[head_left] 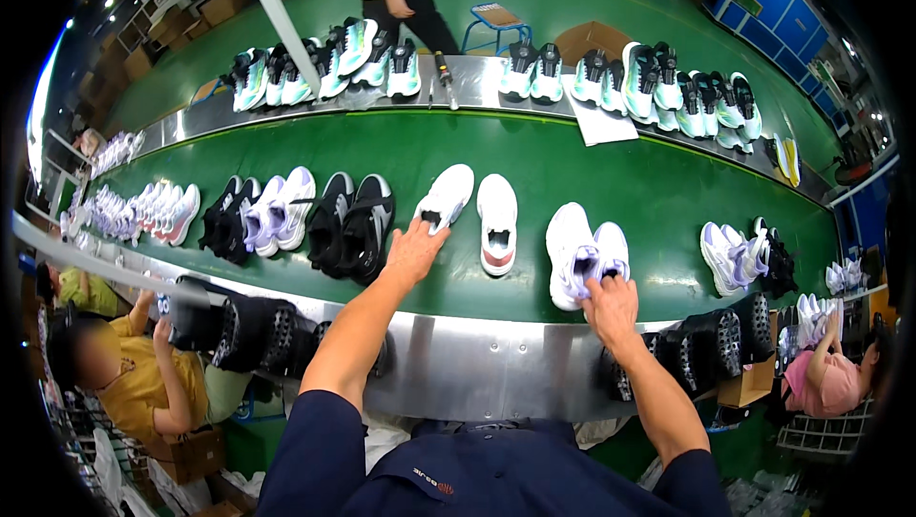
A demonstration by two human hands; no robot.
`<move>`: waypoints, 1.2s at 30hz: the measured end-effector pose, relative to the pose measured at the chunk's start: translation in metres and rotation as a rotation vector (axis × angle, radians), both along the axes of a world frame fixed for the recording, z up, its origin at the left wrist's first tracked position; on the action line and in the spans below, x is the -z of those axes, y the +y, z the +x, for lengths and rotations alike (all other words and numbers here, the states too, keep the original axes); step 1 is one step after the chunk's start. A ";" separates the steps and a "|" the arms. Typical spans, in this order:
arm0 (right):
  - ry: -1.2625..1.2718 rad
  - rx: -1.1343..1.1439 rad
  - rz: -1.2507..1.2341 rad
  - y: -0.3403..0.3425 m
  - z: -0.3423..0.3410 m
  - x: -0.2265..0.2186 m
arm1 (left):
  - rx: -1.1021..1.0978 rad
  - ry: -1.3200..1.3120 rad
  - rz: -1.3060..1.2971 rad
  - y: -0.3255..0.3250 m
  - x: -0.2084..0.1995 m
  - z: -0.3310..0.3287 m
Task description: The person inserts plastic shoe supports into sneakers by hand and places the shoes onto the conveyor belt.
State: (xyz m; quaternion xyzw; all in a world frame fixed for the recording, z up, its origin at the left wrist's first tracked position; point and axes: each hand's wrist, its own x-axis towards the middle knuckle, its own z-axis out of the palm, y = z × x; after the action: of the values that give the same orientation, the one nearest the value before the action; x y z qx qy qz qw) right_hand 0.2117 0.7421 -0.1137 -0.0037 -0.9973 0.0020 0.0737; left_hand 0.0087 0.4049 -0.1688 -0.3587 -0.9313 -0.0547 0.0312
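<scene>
My left hand (417, 248) is closed on the heel of a white sneaker (452, 189), which points away and slightly right on the green belt. Beside it lies a matching white sneaker (497, 217) with a pink heel, untouched. My right hand (612, 305) pinches the heel collar of a white and lavender sneaker (612, 239). Its mate (571, 240) is just to the left, with its opening toward me. My fingertips partly hide the heels of both held shoes.
Black sneakers (361, 221) and lavender sneakers (287, 207) line the belt (434, 140) on the left; another lavender pair (722, 255) is at right. Black boots (253, 331) stand along the near metal ledge (491, 355). Mint sneakers (404, 71) and a screwdriver (443, 69) occupy the far shelf. Other people work nearby.
</scene>
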 end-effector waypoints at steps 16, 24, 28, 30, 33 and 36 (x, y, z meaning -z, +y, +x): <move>0.068 -0.053 -0.150 -0.023 -0.072 0.068 | -0.279 -0.376 -0.062 0.083 -0.002 0.027; 0.080 -0.125 -0.244 -0.051 -0.048 0.045 | -0.186 -0.278 0.086 0.012 -0.035 0.070; 0.125 0.334 -0.401 0.003 -0.041 0.002 | -0.181 -0.021 0.200 0.002 -0.034 0.103; 0.506 0.565 -0.352 0.085 -0.043 0.011 | -0.097 -0.328 0.336 0.001 -0.003 0.115; 0.143 1.322 -0.460 0.200 -0.050 0.003 | -0.120 -0.519 0.298 0.066 -0.027 0.136; -0.083 1.554 -0.400 0.290 -0.037 0.012 | -0.014 -0.632 0.388 0.098 -0.031 0.147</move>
State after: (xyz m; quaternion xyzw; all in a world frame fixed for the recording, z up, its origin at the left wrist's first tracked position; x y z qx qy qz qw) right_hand 0.1745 1.0321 -0.1252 -0.7101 -0.6920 0.1288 0.0149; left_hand 0.1557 0.5032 -0.1374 -0.3052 -0.8696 -0.3382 -0.1902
